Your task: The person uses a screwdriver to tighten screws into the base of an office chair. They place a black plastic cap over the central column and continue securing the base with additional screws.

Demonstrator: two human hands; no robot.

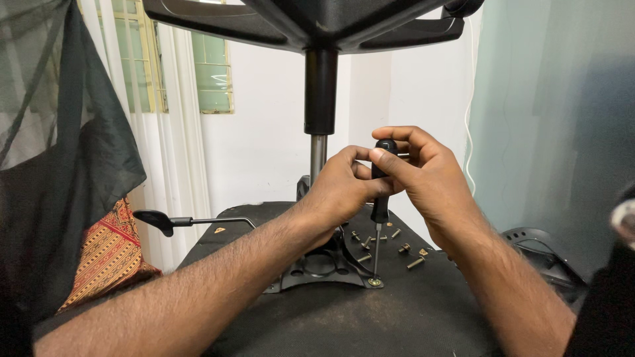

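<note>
Both hands' grip, left hand [337, 188] and right hand [423, 175], pinches one screwdriver [380, 198]; about eight loose bolts [397, 244] nearby.

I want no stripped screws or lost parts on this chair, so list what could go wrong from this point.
1. Both hands, left hand and right hand, grip only the top of the screwdriver; its thin tip could slip off the screw and damage the head.
2. The loose bolts lie near the seat underside's edge and could roll off if it is jolted.
</note>
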